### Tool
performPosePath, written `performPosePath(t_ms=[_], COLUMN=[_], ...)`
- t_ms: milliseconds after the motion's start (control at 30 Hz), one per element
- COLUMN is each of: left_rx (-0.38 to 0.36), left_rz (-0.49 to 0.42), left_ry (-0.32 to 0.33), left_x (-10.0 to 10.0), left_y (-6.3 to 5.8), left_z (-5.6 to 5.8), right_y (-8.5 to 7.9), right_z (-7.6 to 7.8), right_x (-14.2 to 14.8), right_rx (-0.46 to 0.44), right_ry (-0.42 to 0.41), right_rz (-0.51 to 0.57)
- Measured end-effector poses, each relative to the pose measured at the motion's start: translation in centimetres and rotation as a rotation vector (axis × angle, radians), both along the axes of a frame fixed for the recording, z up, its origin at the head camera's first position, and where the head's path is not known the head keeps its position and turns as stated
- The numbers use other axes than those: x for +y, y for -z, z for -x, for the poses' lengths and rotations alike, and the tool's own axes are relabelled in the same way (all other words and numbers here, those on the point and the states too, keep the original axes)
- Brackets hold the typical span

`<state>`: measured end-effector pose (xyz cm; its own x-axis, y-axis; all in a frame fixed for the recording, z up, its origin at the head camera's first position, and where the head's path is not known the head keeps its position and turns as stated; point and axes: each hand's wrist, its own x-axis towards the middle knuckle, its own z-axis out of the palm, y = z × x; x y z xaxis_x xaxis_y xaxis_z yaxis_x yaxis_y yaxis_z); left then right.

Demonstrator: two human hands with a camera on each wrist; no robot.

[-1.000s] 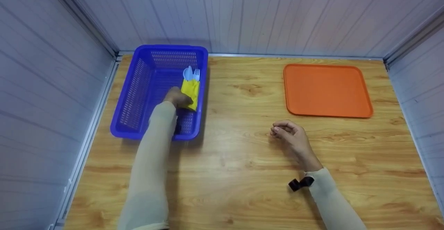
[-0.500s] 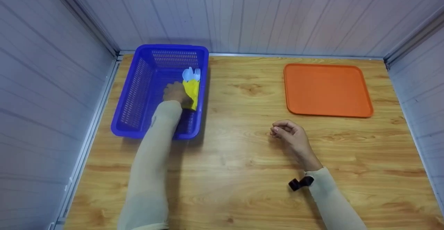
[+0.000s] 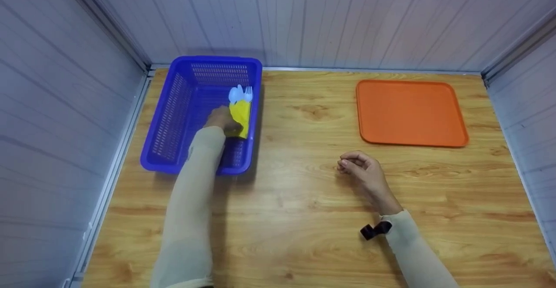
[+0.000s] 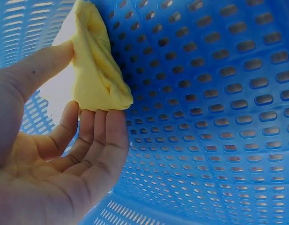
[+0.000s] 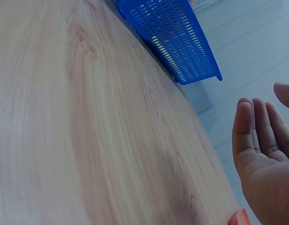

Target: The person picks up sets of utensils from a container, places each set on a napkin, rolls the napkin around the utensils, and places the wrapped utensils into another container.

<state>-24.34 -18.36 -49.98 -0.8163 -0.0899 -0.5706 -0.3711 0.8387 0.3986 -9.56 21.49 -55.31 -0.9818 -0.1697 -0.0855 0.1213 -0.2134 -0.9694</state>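
Inside the blue basket, a yellow cloth napkin lies along the right wall. A pale plastic spoon and fork stick out of its far end, with another pale handle-like piece between them. My left hand reaches into the basket and grips the napkin's near end. The left wrist view shows the thumb against the folded napkin and the fingertips at its lower edge. Over the table, my right hand hangs with fingers loosely curled and holds nothing; the right wrist view shows its palm bare.
An orange tray lies at the back right of the wooden table. Pale panel walls enclose the table at the back and both sides. A black strap-on device sits at the right wrist.
My left hand shifts slightly on the napkin, its fingers spreading and then drawing in again. The napkin and cutlery move very little. The right hand stays still.
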Motion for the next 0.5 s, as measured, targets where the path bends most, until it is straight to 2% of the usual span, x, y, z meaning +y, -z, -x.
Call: performPosePath(t_ms=[133, 333, 500], left_rx=[-0.005, 0.036, 0.057], left_rz=[0.007, 0.013, 0.021], left_ry=[0.003, 0.036, 0.041], left_x=[0.1, 0.3, 0.6], left_y=[-0.3, -0.7, -1.4], left_z=[-0.1, -0.1, -0.3], right_y=[0.0, 0.0, 0.0], right_z=[0.0, -0.1, -0.1], right_x=[-0.1, 0.0, 0.1], right_rx=[-0.008, -0.003, 0.003], right_ry=[-0.003, -0.002, 0.009], right_rz=[-0.004, -0.040, -0.025])
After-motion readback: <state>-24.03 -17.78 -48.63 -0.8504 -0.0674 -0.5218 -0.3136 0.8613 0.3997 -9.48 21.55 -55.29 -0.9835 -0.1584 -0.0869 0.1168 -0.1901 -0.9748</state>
